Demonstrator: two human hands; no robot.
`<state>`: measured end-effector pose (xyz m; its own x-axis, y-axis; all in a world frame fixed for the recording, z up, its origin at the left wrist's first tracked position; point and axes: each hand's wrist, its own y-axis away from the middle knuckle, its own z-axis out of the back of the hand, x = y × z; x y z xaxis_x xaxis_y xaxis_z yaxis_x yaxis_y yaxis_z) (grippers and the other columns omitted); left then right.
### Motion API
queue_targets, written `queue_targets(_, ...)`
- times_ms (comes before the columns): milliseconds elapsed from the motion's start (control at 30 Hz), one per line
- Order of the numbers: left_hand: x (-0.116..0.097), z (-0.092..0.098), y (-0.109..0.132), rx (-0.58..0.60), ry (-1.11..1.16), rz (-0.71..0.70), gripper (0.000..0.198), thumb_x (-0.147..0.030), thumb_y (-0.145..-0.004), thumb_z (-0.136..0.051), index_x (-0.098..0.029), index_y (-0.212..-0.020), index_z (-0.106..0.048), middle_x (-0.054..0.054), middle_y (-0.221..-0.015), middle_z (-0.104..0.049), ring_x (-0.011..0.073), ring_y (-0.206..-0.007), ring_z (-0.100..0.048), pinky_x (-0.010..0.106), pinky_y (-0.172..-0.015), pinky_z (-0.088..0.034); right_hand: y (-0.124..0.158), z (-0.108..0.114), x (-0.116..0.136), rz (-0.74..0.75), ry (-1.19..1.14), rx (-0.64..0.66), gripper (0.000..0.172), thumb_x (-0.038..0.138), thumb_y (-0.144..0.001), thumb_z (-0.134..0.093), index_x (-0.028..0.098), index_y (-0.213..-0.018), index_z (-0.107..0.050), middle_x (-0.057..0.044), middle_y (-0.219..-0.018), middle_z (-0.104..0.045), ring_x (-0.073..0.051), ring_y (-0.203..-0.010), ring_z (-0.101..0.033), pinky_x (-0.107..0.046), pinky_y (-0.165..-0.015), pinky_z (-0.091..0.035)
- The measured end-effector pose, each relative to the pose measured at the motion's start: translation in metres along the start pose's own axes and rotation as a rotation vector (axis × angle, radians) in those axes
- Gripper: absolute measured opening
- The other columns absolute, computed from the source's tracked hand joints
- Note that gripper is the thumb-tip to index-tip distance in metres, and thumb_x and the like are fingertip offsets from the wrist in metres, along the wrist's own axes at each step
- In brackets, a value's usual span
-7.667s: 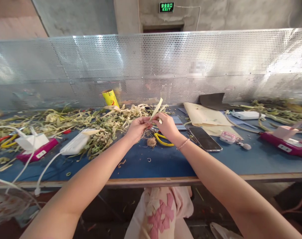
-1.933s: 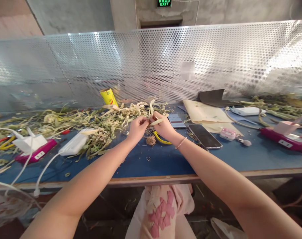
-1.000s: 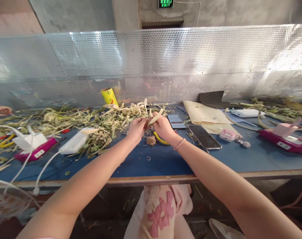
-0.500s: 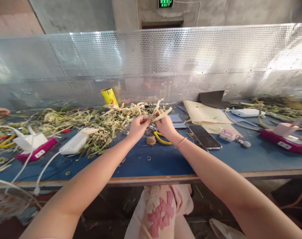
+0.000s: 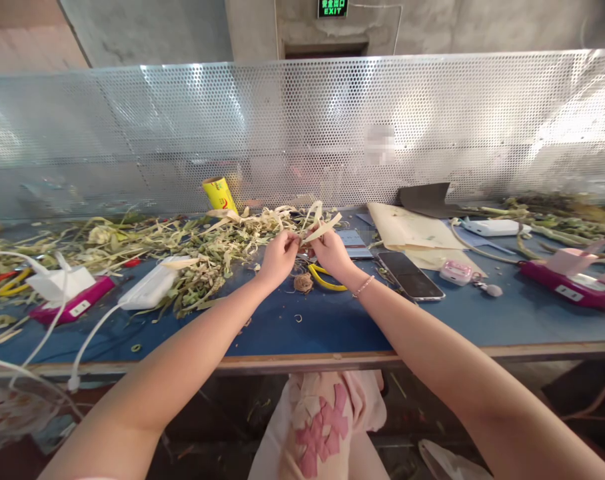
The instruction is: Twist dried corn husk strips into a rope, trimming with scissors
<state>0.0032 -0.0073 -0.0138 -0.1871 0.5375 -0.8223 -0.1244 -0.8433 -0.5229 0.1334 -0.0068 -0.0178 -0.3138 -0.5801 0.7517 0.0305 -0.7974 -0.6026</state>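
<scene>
In the head view my left hand [image 5: 281, 255] and my right hand [image 5: 330, 252] meet over the middle of the blue table. The fingers of both are pinched round pale dried leaf strips [image 5: 322, 230], whose ends stick up past my right fingers. Exactly where the strips are gripped is hidden by the fingertips. Just below my hands lie a small ball of brown twine [image 5: 303, 283] and a tool with yellow handles [image 5: 327, 278], partly covered by my right hand. A heap of dried leaves and stems [image 5: 222, 250] spreads to the left.
A black phone [image 5: 411, 275], a pink earphone case [image 5: 456, 272] and a magenta power strip [image 5: 570, 283] lie to the right. Left are a white power bank [image 5: 155, 283] and another magenta strip [image 5: 72, 301]. A yellow tube [image 5: 219, 195] stands before the perforated metal screen [image 5: 327, 127].
The leaf strips have shifted slightly, their upper ends now lower and bent over. My hands stay close together in nearly the same place. A hand at the far left edge has mostly gone from view.
</scene>
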Motion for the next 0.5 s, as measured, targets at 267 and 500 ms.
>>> queue_targets(267, 0.0031, -0.0013, -0.0018, -0.002, 0.184, 0.06, 0.012, -0.018, -0.079, -0.049, -0.022, -0.075, -0.038, -0.007, -0.053, -0.047, 0.009, -0.043, -0.049, 0.023, -0.051, -0.036, -0.0016, -0.0014, -0.0021, -0.081, -0.256, 0.041, 0.021, 0.026, -0.07, -0.05, 0.02, -0.089, -0.043, 0.006, -0.065, -0.049, -0.007, -0.043, -0.047, -0.023, -0.046, -0.039)
queue_targets(500, -0.0005, -0.0015, 0.0017, 0.096, 0.159, 0.047, 0.015, -0.014, -0.075, -0.052, -0.021, -0.073, -0.039, -0.007, -0.053, -0.048, 0.007, -0.039, -0.043, 0.022, -0.046, -0.03, -0.0013, -0.0009, 0.0025, -0.09, -0.249, 0.085, 0.012, 0.029, -0.073, -0.048, 0.019, -0.08, -0.048, 0.007, -0.054, -0.044, -0.006, -0.04, -0.039, -0.023, -0.041, -0.034)
